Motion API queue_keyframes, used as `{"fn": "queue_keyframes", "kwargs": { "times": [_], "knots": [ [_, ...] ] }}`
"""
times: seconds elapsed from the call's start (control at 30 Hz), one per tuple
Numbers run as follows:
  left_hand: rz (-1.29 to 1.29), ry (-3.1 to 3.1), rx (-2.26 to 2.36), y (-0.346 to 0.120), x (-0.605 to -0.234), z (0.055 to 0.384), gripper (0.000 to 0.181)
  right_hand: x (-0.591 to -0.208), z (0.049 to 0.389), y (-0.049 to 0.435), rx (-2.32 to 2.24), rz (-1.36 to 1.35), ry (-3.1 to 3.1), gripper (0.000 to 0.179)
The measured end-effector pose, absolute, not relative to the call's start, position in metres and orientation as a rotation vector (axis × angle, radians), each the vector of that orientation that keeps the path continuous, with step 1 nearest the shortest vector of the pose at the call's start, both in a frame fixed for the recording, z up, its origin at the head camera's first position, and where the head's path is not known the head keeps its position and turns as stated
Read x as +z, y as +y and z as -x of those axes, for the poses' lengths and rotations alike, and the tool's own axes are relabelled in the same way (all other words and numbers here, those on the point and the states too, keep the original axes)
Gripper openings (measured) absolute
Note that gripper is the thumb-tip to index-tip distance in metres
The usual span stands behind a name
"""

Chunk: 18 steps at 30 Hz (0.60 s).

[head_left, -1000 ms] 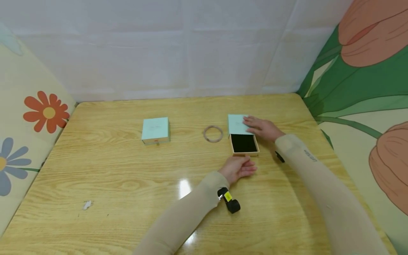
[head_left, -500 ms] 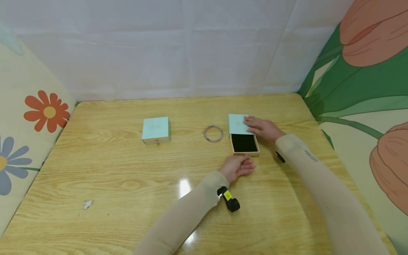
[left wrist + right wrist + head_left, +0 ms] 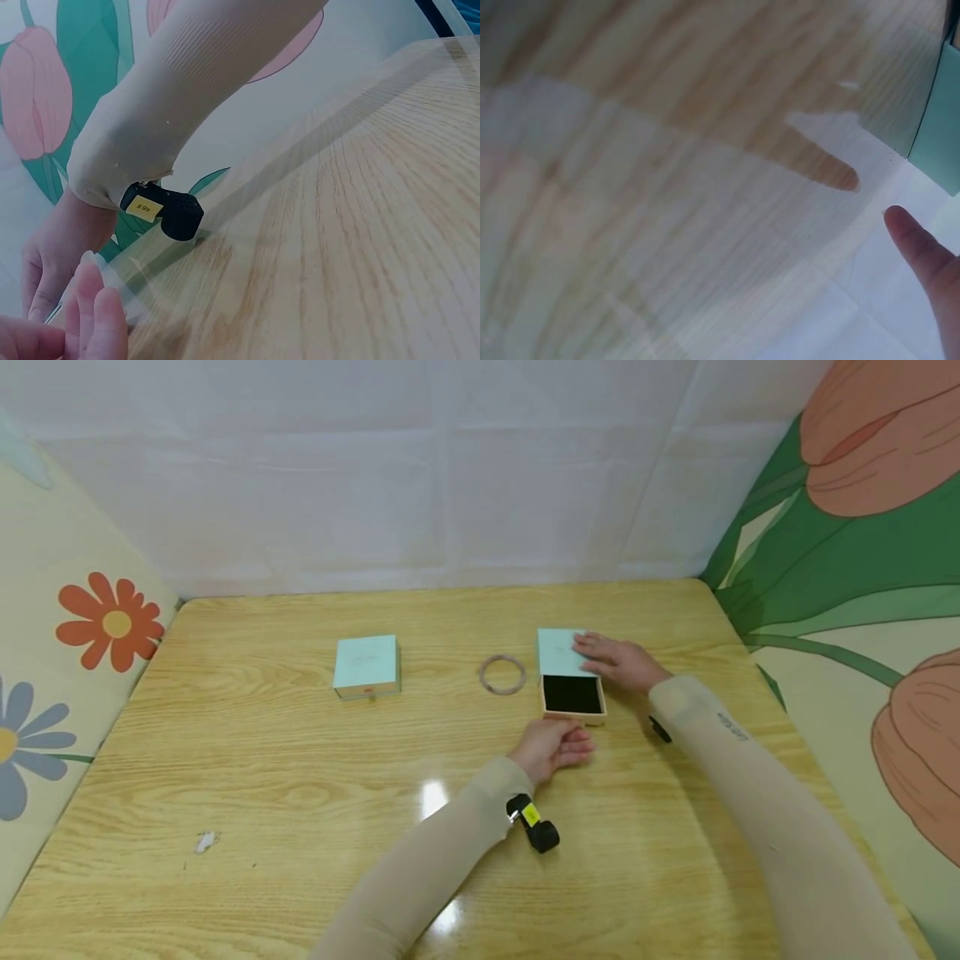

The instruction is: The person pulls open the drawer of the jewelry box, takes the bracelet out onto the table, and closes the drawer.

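Box [image 3: 557, 652], pale blue and of the drawer type, is observed toward the far right of the wooden table [image 3: 262, 760]. Its tray [image 3: 574, 718] is partly drawn out toward the person, and a black lining [image 3: 572, 693] is exposed inside. The lid side is covered in part by the right hand [image 3: 621, 662], whose fingers are extended and laid on the top near the right edge. In the right wrist view, one straight finger is seen close beside a pale blue wall. The left hand [image 3: 550, 750] is placed at the front of the tray, its visible fingers loosely bent; whether anything is pinched there cannot be told, since the fingertips nearest the tray are partly hidden.

A thin ring [image 3: 502, 692], pinkish grey, is noted lying flat just left of the box, apart from it. A second box [image 3: 366, 662], also pale blue and closed, is located farther left, well apart from both hands. Beige sleeves [image 3: 420, 877] are worn on both arms, and a black device [image 3: 538, 828] with a yellow label is fixed at the left wrist. A small white mark [image 3: 206, 842] is recorded at the near left.
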<state>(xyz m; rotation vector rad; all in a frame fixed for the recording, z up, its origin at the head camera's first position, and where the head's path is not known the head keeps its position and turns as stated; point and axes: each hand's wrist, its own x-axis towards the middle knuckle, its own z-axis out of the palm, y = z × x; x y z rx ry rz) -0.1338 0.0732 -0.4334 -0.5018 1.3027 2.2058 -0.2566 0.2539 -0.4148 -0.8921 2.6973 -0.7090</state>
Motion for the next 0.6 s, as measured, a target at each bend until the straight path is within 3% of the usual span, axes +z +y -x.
{"fn": "queue_keyframes", "kwargs": {
  "times": [0.6],
  "knots": [
    [0.509, 1.269, 2.197, 0.0729, -0.4351, 0.1423, 0.012, -0.4140, 0.2565, 0.2536, -0.732, 0.859, 2.674, 0.048]
  ]
}}
